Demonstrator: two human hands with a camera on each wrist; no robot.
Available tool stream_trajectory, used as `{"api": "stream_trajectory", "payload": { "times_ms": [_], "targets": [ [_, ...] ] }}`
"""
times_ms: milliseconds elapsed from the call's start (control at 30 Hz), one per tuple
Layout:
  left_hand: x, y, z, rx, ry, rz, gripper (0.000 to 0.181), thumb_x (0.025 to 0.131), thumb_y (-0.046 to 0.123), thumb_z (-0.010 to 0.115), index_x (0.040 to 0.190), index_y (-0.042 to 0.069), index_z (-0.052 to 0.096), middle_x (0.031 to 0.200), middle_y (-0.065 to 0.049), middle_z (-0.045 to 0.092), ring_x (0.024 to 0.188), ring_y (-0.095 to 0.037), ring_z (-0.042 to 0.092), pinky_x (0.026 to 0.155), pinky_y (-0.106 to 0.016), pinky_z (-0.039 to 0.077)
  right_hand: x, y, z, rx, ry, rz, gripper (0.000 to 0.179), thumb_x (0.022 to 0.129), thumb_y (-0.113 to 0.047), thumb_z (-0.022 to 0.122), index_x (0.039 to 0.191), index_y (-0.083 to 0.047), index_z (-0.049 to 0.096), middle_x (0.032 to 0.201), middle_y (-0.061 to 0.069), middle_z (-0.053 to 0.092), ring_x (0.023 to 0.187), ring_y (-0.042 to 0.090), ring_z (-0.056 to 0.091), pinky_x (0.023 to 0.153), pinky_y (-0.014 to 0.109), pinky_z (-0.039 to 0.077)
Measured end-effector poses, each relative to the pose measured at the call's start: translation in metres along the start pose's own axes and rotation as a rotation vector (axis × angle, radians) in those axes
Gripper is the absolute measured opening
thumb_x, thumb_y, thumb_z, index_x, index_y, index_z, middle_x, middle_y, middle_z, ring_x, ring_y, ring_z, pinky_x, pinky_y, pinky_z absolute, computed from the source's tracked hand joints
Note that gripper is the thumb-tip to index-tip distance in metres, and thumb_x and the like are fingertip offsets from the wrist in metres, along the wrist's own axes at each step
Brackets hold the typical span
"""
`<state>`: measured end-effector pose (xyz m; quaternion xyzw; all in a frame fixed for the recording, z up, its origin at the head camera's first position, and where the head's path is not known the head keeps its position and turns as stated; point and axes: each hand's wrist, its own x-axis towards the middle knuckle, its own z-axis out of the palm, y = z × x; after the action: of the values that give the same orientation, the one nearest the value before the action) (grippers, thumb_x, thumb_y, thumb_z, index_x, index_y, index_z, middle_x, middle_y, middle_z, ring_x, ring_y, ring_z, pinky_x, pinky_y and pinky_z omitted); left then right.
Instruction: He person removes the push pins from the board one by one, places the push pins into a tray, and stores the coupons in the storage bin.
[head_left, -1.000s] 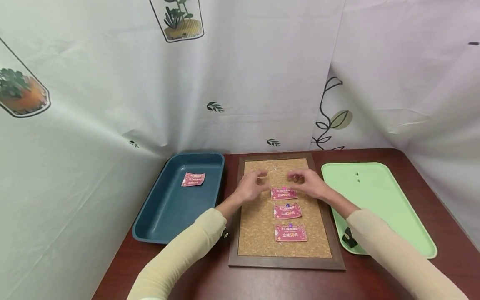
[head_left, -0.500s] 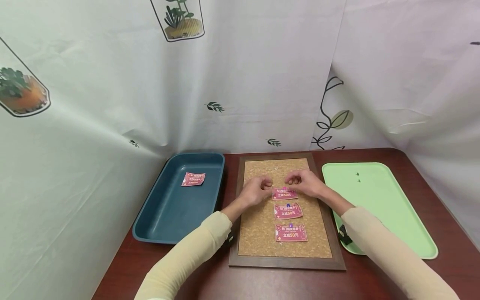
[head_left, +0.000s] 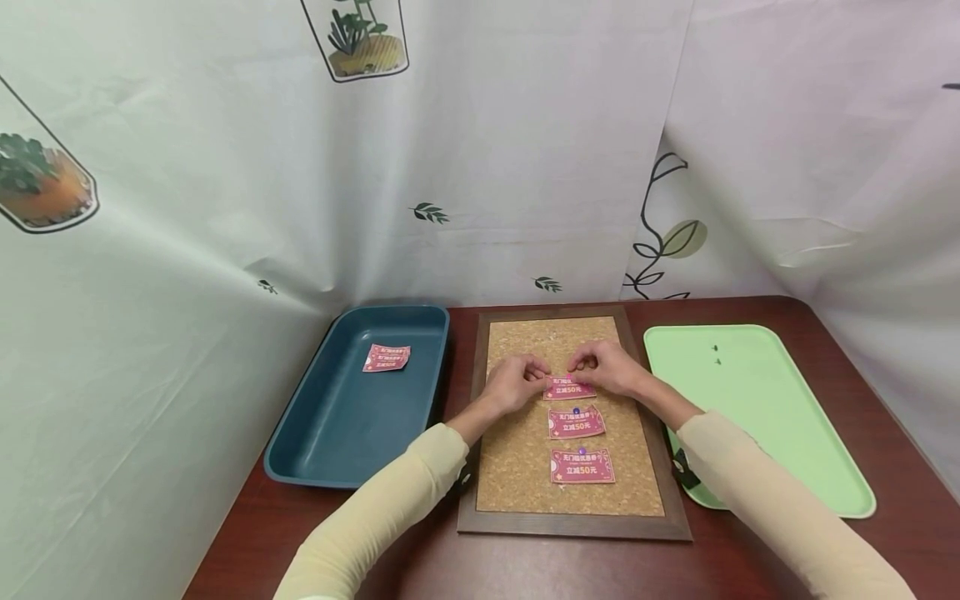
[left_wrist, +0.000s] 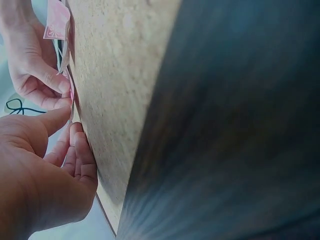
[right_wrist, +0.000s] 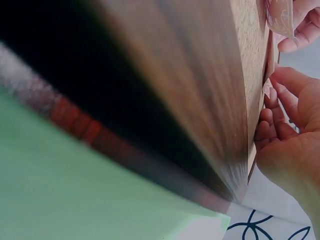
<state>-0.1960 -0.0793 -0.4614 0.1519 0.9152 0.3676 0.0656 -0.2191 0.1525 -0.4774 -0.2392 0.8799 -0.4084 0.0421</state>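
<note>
On the corkboard (head_left: 516, 475), your left hand (head_left: 513, 383) and right hand (head_left: 609, 367) pinch the farthest coupon (head_left: 567, 389); likely flimsy, so hold its ends.

The head view looks forward and down over the bench (head_left: 592, 571), wide enough for the cork board (head_left: 517, 479) and the curtain (head_left: 517, 150) beyond. Each wrist view sits close and low, turned sideways, skimming the board's surface; both share the left hand (left_wrist: 45, 170) and right hand (right_wrist: 295, 117).

2 cream sleeves (head_left: 780, 496), lightly creased, with plain cuffs (head_left: 442, 448); a small black device (head_left: 684, 469) by the right cuff.
</note>
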Motion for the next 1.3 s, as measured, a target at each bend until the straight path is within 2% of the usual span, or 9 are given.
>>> {"api": "stream_trajectory", "payload": {
  "times_ms": [333, 567, 767, 1033, 1300],
  "targets": [
    [0.002, -0.002, 0.001, 0.01, -0.008, 0.002, 0.007, 0.096, 0.019, 0.082, 0.1, 0.013, 0.079, 0.085, 0.007, 0.071, 0.076, -0.004, 0.061, 0.074, -0.025, 0.049, 0.002, -0.003, 0.001, -0.022, -0.016, 0.037, 0.007, 0.091, 0.0, 0.081, 0.094, -0.005, 0.077, 0.092, 0.004, 0.07, 0.083, 0.017, 0.056, 0.075, 0.033, 0.046],
    [0.007, -0.003, -0.001, 0.059, -0.014, 0.008, 0.004, 0.096, 0.016, 0.081, 0.1, 0.015, 0.08, 0.085, 0.007, 0.072, 0.077, -0.002, 0.061, 0.076, -0.026, 0.049, 0.002, -0.005, -0.001, -0.027, -0.038, 0.043, 0.007, 0.09, 0.001, 0.079, 0.092, -0.005, 0.077, 0.091, 0.004, 0.069, 0.085, 0.018, 0.056, 0.078, 0.035, 0.046],
    [0.009, -0.004, -0.002, 0.044, -0.021, 0.0, 0.005, 0.095, 0.017, 0.082, 0.099, 0.013, 0.08, 0.084, 0.007, 0.072, 0.077, -0.003, 0.062, 0.075, -0.025, 0.049, 0.005, -0.01, -0.003, -0.022, -0.075, 0.097, 0.004, 0.093, -0.002, 0.078, 0.091, -0.004, 0.075, 0.092, 0.006, 0.067, 0.088, 0.022, 0.056, 0.079, 0.036, 0.045],
    [0.01, -0.004, -0.003, 0.051, -0.019, -0.003, 0.004, 0.096, 0.017, 0.081, 0.099, 0.014, 0.08, 0.084, 0.007, 0.071, 0.077, -0.004, 0.062, 0.074, -0.026, 0.049, 0.009, -0.016, -0.004, -0.005, -0.12, 0.177, 0.005, 0.092, 0.0, 0.077, 0.096, -0.002, 0.074, 0.092, 0.007, 0.065, 0.088, 0.021, 0.056, 0.076, 0.033, 0.045],
    [0.01, -0.004, -0.002, 0.053, -0.021, 0.001, 0.004, 0.095, 0.017, 0.081, 0.097, 0.014, 0.079, 0.084, 0.007, 0.071, 0.076, -0.004, 0.061, 0.074, -0.026, 0.048, 0.009, -0.016, -0.002, 0.017, -0.12, 0.183, 0.005, 0.093, 0.001, 0.076, 0.094, -0.002, 0.072, 0.091, 0.007, 0.063, 0.085, 0.021, 0.054, 0.073, 0.032, 0.045]
  ]
}}
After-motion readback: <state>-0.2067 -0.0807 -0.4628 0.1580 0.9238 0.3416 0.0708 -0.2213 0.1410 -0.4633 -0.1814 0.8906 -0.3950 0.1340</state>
